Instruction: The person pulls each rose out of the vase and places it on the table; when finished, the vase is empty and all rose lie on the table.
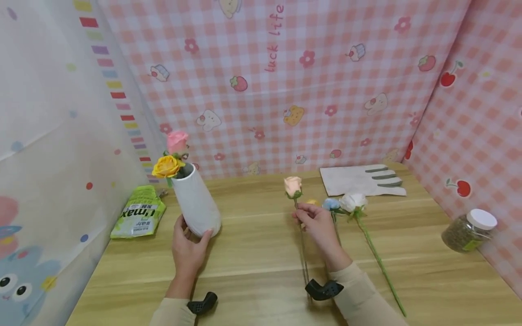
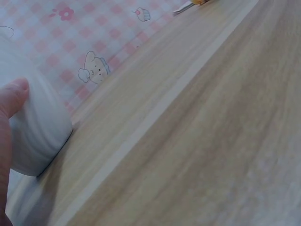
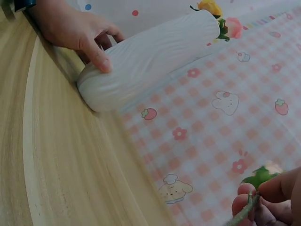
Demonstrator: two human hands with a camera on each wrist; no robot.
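A white vase (image 1: 195, 199) stands at the left of the table with a pink rose (image 1: 177, 142) and a yellow rose (image 1: 167, 166) in its mouth. My left hand (image 1: 189, 249) grips the vase low down, thumb on the near side; the left wrist view shows that thumb (image 2: 16, 94) against the ribbed wall. On the right, my right hand (image 1: 320, 228) pinches the stem of a peach rose (image 1: 293, 186) just below its head, bloom upward. In the right wrist view, fingers and thumb close around the green stem (image 3: 244, 211).
Beside my right hand lie a white rose (image 1: 354, 202), a blue flower (image 1: 331, 203) and a partly hidden yellow one (image 1: 311, 202). A glove (image 1: 346, 180) lies behind them. A lidded jar (image 1: 469, 231) is at far right, a green packet (image 1: 139, 213) at far left.
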